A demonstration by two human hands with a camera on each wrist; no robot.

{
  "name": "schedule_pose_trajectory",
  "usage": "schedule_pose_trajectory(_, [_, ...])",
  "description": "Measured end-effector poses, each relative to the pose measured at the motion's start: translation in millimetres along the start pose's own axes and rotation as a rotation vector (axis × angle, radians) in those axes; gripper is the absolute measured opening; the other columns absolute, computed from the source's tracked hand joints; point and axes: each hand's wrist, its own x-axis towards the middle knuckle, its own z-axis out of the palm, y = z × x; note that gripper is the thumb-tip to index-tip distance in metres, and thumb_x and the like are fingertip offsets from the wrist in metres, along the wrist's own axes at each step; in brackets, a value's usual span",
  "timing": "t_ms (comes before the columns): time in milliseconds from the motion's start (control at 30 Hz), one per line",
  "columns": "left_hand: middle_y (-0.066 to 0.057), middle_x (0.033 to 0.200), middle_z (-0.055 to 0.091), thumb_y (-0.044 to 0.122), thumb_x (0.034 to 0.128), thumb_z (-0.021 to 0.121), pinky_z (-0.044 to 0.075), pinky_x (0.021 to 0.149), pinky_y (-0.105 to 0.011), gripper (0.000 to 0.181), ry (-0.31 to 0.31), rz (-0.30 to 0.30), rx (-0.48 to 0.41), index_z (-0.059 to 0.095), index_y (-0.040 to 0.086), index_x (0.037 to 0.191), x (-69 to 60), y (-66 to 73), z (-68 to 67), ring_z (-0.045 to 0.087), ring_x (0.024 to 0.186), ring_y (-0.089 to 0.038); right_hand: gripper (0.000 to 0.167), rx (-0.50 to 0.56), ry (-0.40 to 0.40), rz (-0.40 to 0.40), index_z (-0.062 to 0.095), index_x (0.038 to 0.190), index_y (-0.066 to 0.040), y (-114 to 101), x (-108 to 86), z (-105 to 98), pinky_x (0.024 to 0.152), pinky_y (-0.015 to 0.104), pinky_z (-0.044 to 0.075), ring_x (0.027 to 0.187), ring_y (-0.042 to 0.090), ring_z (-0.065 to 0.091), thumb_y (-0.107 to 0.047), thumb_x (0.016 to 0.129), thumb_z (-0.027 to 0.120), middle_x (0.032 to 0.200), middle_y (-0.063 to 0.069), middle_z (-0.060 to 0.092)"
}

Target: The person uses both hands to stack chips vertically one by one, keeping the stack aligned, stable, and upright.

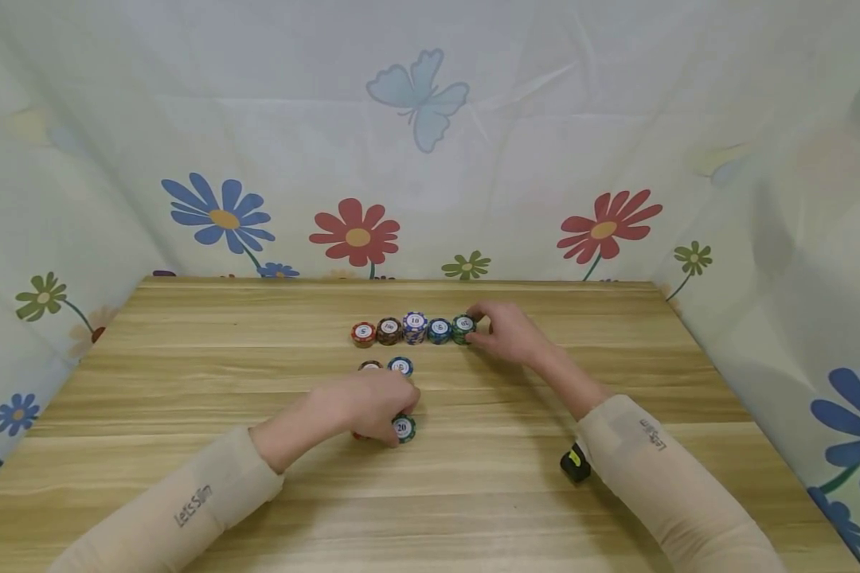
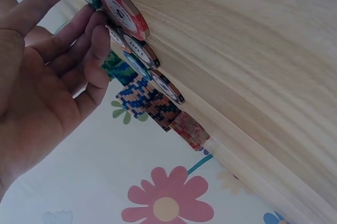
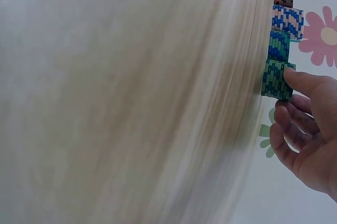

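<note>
My left hand point(image 1: 361, 402) pinches a green poker chip point(image 1: 404, 430) marked 20 between thumb and forefinger, close to the table. Beside that chip lies a red chip point(image 2: 124, 10), mostly covered by the hand in the head view. Just beyond the hand are a blue chip point(image 1: 400, 366) and a brown chip point(image 1: 370, 365). Farther back, my right hand point(image 1: 509, 334) grips the right side of a green chip stack point(image 3: 275, 79), thumb and fingertips on its edge. This stack ends a row with blue point(image 1: 439, 328), blue-and-white point(image 1: 415, 322), brown point(image 1: 389, 328) and red point(image 1: 363, 333) stacks.
The chips stand on a wood-grain table point(image 1: 186, 382). A flower-printed white curtain point(image 1: 502, 183) hangs along its back edge and both sides. A small black device point(image 1: 575, 464) with a yellow mark shows at the right sleeve point(image 1: 638, 438).
</note>
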Motion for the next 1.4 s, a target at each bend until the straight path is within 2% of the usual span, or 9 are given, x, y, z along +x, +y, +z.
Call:
schedule_pose_trajectory(200, [0.008,0.084,0.056,0.022,0.0813,0.085,0.047,0.062,-0.025,0.025,-0.017,0.019,-0.011,0.063,0.015,0.089,1.1,0.2,0.1,0.056,0.072,-0.008,0.034,0.009,-0.010,0.021,0.068,0.120,0.001,0,-0.8,0,0.076,0.040,0.053,0.084,0.024,0.066,-0.013,0.092,0.079,0.113,0.015,0.072])
schedule_pose_trajectory(433, [0.007,0.081,0.059,0.017,0.0810,0.083,0.048,0.054,-0.026,0.024,0.002,0.006,-0.126,0.061,0.016,0.090,1.4,-1.2,-0.3,0.058,0.061,-0.008,0.035,0.025,-0.025,0.054,0.068,0.121,0.002,0,-1.0,0,0.079,0.041,0.054,0.086,0.022,0.067,-0.016,0.093,0.078,0.113,0.015,0.072])
schedule_pose_trajectory(633, [0.005,0.084,0.062,0.013,0.0796,0.082,0.048,0.066,-0.026,0.023,0.067,0.068,-0.124,0.064,0.013,0.093,9.1,-7.9,-4.0,0.054,0.074,-0.009,0.033,0.021,-0.038,0.077,0.069,0.120,0.001,2,-0.4,1,0.079,0.040,0.054,0.086,0.021,0.066,-0.018,0.094,0.077,0.112,0.015,0.072])
schedule_pose_trajectory(733, [0.001,0.086,0.064,0.011,0.0807,0.081,0.047,0.068,-0.027,0.020,0.088,0.092,-0.137,0.065,0.011,0.092,11.9,-9.8,-6.0,0.053,0.075,-0.010,0.033,0.022,-0.039,0.084,0.069,0.120,0.001,2,-0.4,1,0.079,0.040,0.054,0.087,0.021,0.066,-0.018,0.094,0.077,0.113,0.014,0.072])
schedule_pose_trajectory(833, [0.000,0.087,0.064,0.013,0.0817,0.080,0.047,0.068,-0.028,0.017,0.139,0.118,-0.122,0.066,0.011,0.090,15.6,-11.3,-7.5,0.053,0.075,-0.011,0.034,0.025,-0.038,0.088,0.069,0.121,0.000,3,-0.5,1,0.079,0.039,0.054,0.087,0.021,0.066,-0.019,0.093,0.078,0.112,0.014,0.072])
schedule_pose_trajectory(967, [0.002,0.089,0.063,0.018,0.0818,0.080,0.048,0.074,-0.030,0.018,0.247,0.138,-0.078,0.068,0.011,0.093,25.4,-14.9,-9.7,0.054,0.080,-0.013,0.035,0.024,-0.033,0.076,0.070,0.120,-0.001,4,0.0,2,0.077,0.038,0.053,0.085,0.020,0.065,-0.021,0.093,0.078,0.111,0.012,0.071])
schedule_pose_trajectory(1167, [0.001,0.097,0.064,0.022,0.0818,0.079,0.050,0.076,-0.030,0.026,0.359,0.090,-0.060,0.071,0.009,0.103,41.1,-22.2,-14.0,0.057,0.084,-0.013,0.033,0.032,-0.038,0.065,0.070,0.119,-0.001,5,0.6,2,0.075,0.037,0.053,0.084,0.019,0.064,-0.021,0.094,0.077,0.109,0.012,0.071])
schedule_pose_trajectory(1300, [0.000,0.102,0.066,0.023,0.0819,0.078,0.050,0.080,-0.032,0.031,0.401,0.061,-0.063,0.072,0.008,0.108,49.6,-27.8,-16.2,0.058,0.090,-0.014,0.032,0.035,-0.039,0.058,0.070,0.119,0.000,4,0.9,1,0.076,0.038,0.053,0.084,0.019,0.065,-0.019,0.095,0.076,0.109,0.012,0.071])
schedule_pose_trajectory(1400, [0.000,0.103,0.066,0.024,0.0822,0.077,0.048,0.085,-0.037,0.033,0.411,0.037,-0.068,0.071,0.009,0.111,54.4,-32.0,-17.7,0.057,0.094,-0.015,0.031,0.036,-0.042,0.059,0.070,0.119,0.000,3,1.1,2,0.076,0.038,0.053,0.084,0.019,0.065,-0.019,0.095,0.076,0.109,0.012,0.071])
